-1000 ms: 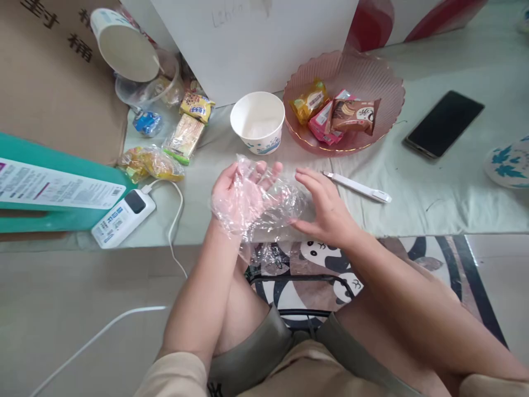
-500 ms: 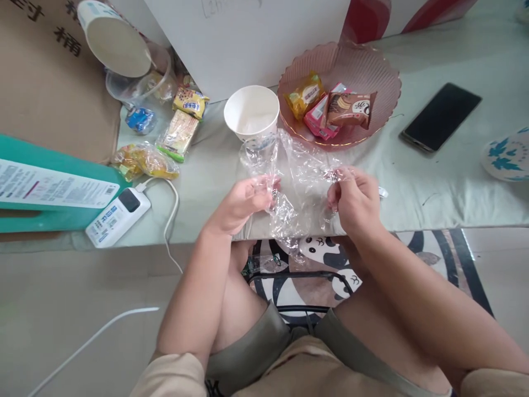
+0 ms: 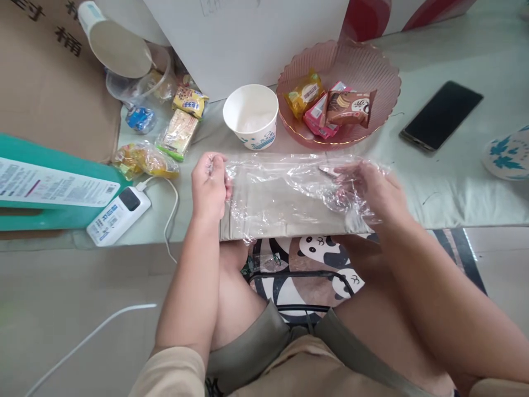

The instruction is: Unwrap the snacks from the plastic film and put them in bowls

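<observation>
A clear plastic bag or film (image 3: 281, 187) is stretched between my two hands, just above the front edge of the table. My left hand (image 3: 210, 186) is closed on its left end. My right hand (image 3: 374, 190) grips the bunched right end, with the film wrapped partly over the fingers. Behind the film stands a white paper cup (image 3: 252, 117), upright and open at the top. To the cup's right, a pink ribbed bowl (image 3: 384, 82) holds several wrapped snacks, one of them in a brown wrapper (image 3: 349, 107).
A black phone (image 3: 442, 116) and a cup with blue leaves (image 3: 508, 155) lie at the right. On the left are a power bank (image 3: 119, 216) with a white cable, wrapped snacks (image 3: 178, 132), a green box (image 3: 53, 187) and a clear tub holding a tilted cup (image 3: 119, 48).
My hands have moved apart, the left one leftward and the right one rightward. The crumpled film between them is now spread wide, and the front of the white cup shows.
</observation>
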Available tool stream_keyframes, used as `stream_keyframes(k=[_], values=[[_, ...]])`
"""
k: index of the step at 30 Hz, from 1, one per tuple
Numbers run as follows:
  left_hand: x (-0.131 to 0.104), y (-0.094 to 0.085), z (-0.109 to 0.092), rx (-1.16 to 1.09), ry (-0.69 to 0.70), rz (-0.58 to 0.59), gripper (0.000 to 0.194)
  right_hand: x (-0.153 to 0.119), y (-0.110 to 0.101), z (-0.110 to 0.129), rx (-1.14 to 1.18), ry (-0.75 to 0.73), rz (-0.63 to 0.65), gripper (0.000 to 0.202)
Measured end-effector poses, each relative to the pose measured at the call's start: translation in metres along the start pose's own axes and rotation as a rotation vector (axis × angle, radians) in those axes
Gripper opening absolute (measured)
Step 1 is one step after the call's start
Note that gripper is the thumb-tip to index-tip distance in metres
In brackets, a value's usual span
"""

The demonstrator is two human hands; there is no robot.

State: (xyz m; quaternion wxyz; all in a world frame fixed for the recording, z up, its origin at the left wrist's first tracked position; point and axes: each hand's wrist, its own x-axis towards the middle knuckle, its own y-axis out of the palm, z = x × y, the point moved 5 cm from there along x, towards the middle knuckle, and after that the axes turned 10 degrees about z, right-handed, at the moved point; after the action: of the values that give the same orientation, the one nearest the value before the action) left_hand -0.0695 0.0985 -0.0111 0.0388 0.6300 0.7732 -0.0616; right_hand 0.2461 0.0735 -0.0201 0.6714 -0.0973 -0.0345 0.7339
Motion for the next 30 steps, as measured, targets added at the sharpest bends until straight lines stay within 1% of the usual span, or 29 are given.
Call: stream_keyframes(k=[3,5,6,8,9,10,11,12,14,17,19,21,23,25,26,28,29,30], values=[[0.001,0.001,-0.003,0.0,0.066,0.034,0.031,-0.002,-0.006,0.001,0.1,0.153,-0.09,0.037],[0.003,0.001,-0.001,-0.055,0.031,0.072,0.031,-0.003,-0.005,0.002,0.128,0.177,-0.086,0.031],[0.004,0.002,0.002,-0.085,-0.027,0.115,0.033,-0.003,-0.004,0.002,0.14,0.18,-0.074,0.03],[0.005,0.006,0.011,-0.089,-0.192,0.237,0.037,-0.003,-0.002,0.002,0.146,0.178,-0.052,0.03],[0.004,0.008,0.015,-0.049,-0.263,0.292,0.037,-0.003,-0.002,0.002,0.135,0.172,-0.043,0.03],[0.003,0.009,0.017,0.009,-0.302,0.327,0.035,-0.004,-0.003,0.002,0.112,0.163,-0.038,0.03],[0.002,0.009,0.017,0.07,-0.305,0.338,0.033,-0.005,-0.004,0.002,0.088,0.153,-0.031,0.03],[0.001,0.007,0.015,0.117,-0.28,0.329,0.031,-0.006,-0.006,0.002,0.071,0.14,-0.024,0.03],[-0.002,0.004,0.006,0.146,-0.183,0.293,0.031,-0.008,-0.01,0.004,0.091,0.096,-0.016,0.031],[-0.007,-0.002,-0.007,0.037,-0.037,0.263,0.028,-0.008,-0.016,0.003,0.239,0.024,0.007,0.036],[-0.007,-0.005,-0.01,-0.059,-0.006,0.27,0.021,-0.005,-0.017,0.0,0.292,0.034,0.035,0.036],[-0.004,-0.008,-0.006,-0.131,-0.048,0.284,0.016,-0.001,-0.018,-0.006,0.307,0.075,0.032,0.028],[0.0,-0.009,-0.002,-0.175,-0.111,0.297,0.014,0.001,-0.02,-0.009,0.342,0.081,0.014,0.021],[0.003,-0.009,0.0,-0.219,-0.154,0.304,0.012,0.002,-0.021,-0.01,0.392,0.055,0.014,0.022],[0.004,-0.008,0.0,-0.237,-0.177,0.319,0.016,0.0,-0.022,-0.011,0.4,0.043,0.011,0.026],[0.004,-0.005,0.001,-0.249,-0.228,0.342,0.032,-0.003,-0.024,-0.012,0.333,0.053,0.003,0.034],[0.004,-0.004,0.001,-0.233,-0.243,0.341,0.038,-0.005,-0.024,-0.014,0.275,0.074,0.016,0.033],[0.004,-0.004,0.001,-0.199,-0.248,0.337,0.037,-0.006,-0.023,-0.015,0.211,0.096,0.042,0.03]])
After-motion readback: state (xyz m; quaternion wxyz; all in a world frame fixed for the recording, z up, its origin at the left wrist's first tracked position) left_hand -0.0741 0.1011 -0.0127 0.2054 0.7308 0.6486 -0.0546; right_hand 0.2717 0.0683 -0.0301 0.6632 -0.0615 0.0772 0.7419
